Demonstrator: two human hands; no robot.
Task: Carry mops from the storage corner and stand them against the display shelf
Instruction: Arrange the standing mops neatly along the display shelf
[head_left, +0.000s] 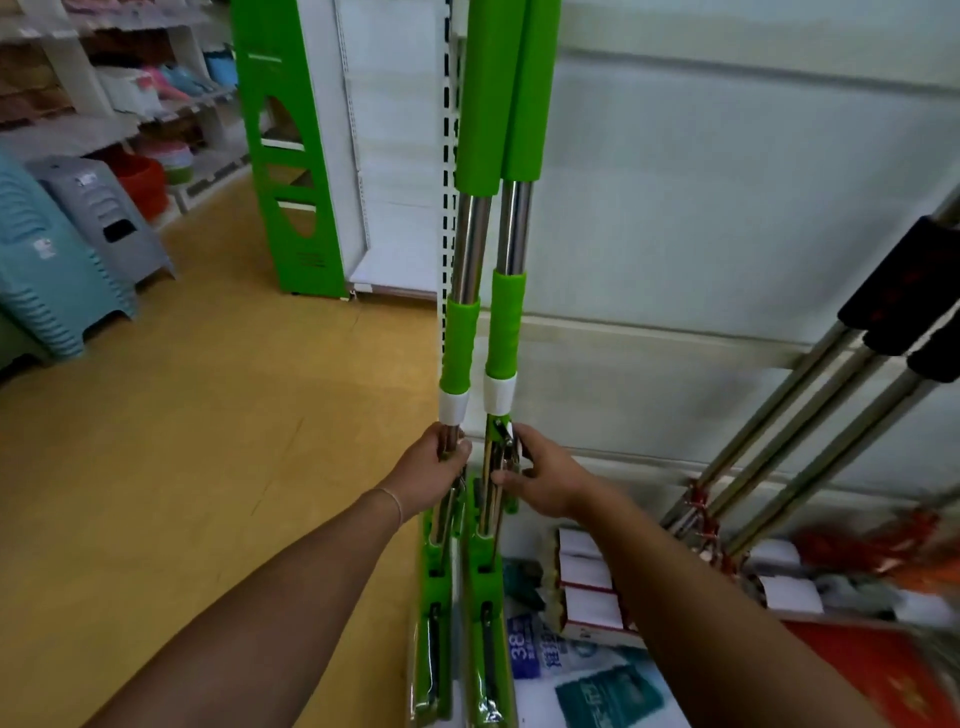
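left hand: fingers curled round steel shaft of left green-and-steel mop, frame centre
right hand: grips right green-and-steel mop at its lever
mops: upright, side by side, against white display shelf
right edge: black-gripped steel poles leaning

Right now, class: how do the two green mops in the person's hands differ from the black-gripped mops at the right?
The green mops stand nearly upright, one in each hand; the black-gripped mops lean slanted, untouched. Their grips are green and black respectively. Both kinds have shiny metal poles.
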